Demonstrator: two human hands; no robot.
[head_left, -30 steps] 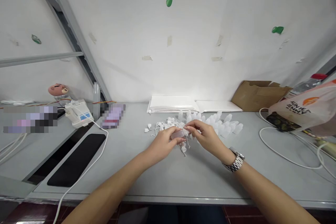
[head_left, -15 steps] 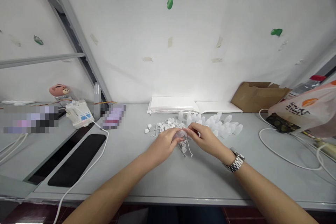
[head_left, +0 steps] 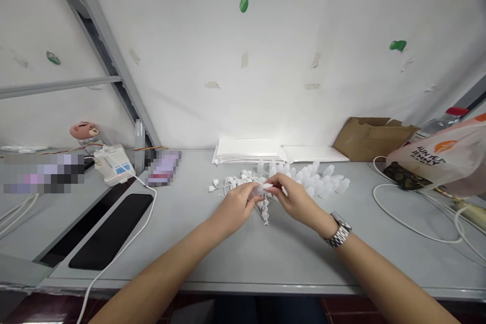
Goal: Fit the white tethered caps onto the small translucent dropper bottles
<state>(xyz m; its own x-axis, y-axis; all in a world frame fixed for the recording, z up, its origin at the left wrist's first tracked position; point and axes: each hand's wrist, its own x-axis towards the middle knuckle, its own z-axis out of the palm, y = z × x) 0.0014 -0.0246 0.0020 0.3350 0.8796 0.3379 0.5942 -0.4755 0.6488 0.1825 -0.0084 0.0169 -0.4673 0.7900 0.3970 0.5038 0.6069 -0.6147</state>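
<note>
My left hand (head_left: pixel 232 207) is closed in a pinch round a small translucent plastic bottle (head_left: pixel 257 191), which lies on its side in the fingers. At its end, my right hand (head_left: pixel 296 200) pinches a small white cap (head_left: pixel 268 186); whether the two parts are joined I cannot tell. Beneath and behind the fingers lies a pile of white caps with thin cords (head_left: pixel 243 179), partly hidden by my hands. Several similar translucent bottles (head_left: pixel 325 182) stand grouped behind and to the right of my right hand. Two loose white pieces (head_left: pixel 212 189) rest left of the pile.
Along the wall are stacked white sheets (head_left: pixel 248 149) and an open cardboard box (head_left: pixel 370 139). A printed plastic bag (head_left: pixel 436 154) and loose white cable (head_left: pixel 410 235) occupy the right side. Left are a black mat (head_left: pixel 112 233), a phone (head_left: pixel 165 167) and a white power strip (head_left: pixel 113 164).
A white cap now shows between my right fingertips at the bottle's end. The cord that hung below my right hand has shifted out of sight. Both hands stay nearly in place.
</note>
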